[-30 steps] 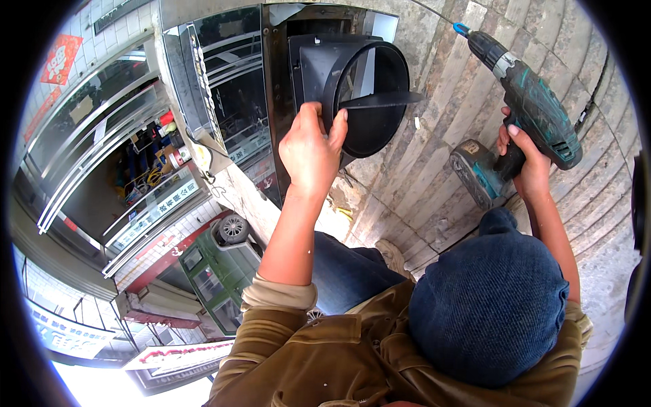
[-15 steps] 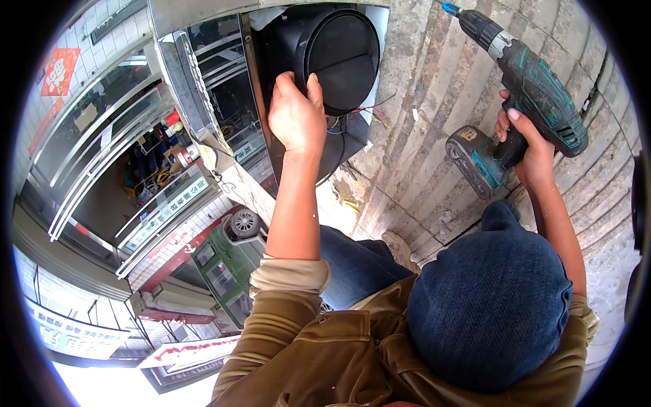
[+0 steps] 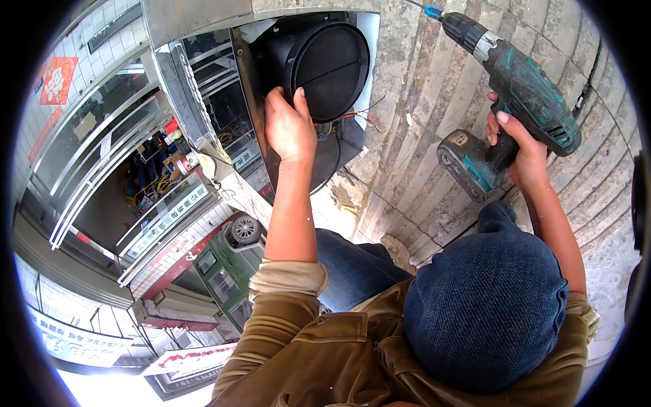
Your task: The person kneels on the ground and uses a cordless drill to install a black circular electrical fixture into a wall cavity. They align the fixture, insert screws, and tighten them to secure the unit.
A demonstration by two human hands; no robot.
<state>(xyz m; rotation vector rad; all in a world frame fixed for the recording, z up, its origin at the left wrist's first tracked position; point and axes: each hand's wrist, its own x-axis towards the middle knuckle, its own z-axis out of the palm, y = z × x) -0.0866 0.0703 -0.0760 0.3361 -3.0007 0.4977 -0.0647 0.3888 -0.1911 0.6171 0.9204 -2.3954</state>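
Note:
My left hand (image 3: 291, 129) is at the lower left edge of a black round duct outlet (image 3: 332, 71), thumb on its rim and fingers curled at its side. A flat round flap with a bar across it fills the outlet's mouth. The outlet sits in an open metal casing (image 3: 349, 146), with thin coloured wires (image 3: 369, 121) beside it. At the right, my right hand (image 3: 519, 139) grips a black and teal cordless drill (image 3: 532, 95) by its handle. The drill's chuck points up and left, with a blue ring-shaped piece (image 3: 432, 11) at its front end.
Ribbed stone paving (image 3: 420, 176) lies under the drill. My raised knee in blue denim (image 3: 488, 305) is between my arms. On the left stand a glass shopfront (image 3: 102, 136) and a green vehicle (image 3: 224, 275) with a spare wheel. A pale shoe (image 3: 397, 252) shows below.
The whole view has shifted slightly, so the outlet and both hands appear a little further left. My left hand stays at the outlet's rim, and my right hand keeps hold of the drill.

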